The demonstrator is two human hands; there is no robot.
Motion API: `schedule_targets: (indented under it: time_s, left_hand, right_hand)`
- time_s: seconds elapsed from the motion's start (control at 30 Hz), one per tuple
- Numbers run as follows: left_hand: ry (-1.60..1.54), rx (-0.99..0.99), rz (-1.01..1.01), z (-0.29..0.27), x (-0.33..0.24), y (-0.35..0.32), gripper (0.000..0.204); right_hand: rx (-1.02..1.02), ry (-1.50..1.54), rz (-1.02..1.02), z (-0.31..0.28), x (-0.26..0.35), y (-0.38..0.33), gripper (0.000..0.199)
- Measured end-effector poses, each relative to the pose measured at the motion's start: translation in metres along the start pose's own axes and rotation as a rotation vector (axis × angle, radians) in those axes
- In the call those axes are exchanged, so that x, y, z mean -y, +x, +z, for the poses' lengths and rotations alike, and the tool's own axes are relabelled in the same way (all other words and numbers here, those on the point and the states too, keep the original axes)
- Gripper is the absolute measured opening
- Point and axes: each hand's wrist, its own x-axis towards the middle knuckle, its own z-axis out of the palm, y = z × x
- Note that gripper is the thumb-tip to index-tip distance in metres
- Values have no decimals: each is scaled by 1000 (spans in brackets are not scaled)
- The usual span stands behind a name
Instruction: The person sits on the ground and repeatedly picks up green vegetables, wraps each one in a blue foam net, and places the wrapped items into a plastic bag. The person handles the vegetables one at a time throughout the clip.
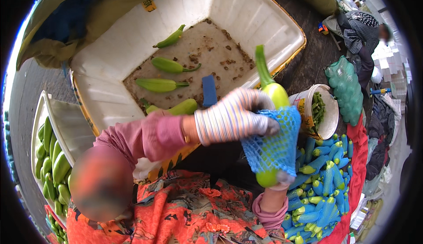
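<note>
Two gloved hands: left hand (235, 118) fingers grip blue net sleeve (273, 145); right hand (282, 180) fingers clasp gourd (273, 94) underneath.

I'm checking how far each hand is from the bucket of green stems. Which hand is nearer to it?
The right hand: it holds the bottom of the netted gourd, just below and left of the bucket. The left hand grips the blue net farther left.
</note>
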Motion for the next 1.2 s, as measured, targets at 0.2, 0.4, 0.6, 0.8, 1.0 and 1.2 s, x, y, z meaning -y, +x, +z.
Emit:
schedule_targets:
  time_s: [0.2,0.4,0.6,0.8,1.0,1.2]
  left_hand:
    - [971,-631,-389,-238,165,73,39]
    - [681,-626,-762,-287,303,81,37]
    - [1035,-681,-386,-249,217,80,43]
    - [1179,-582,162,-168,97,47,26]
    - [1389,-593,423,-37,22,18,19]
    - [1522,-469,512,18,14,-49,33]
  right_hand:
    - [-204,-18,-75,-49,34,-14,43]
    - [-613,-524,37,-155,15,-56,61]
    - [-684,-566,-96,-180,-19,-9,50]
    - [-817,410,-37,-222,25,-26,31]
    - [-804,-326,-1256,-134,163,-75,48]
    - [351,-225,80,71,56,-19,59]
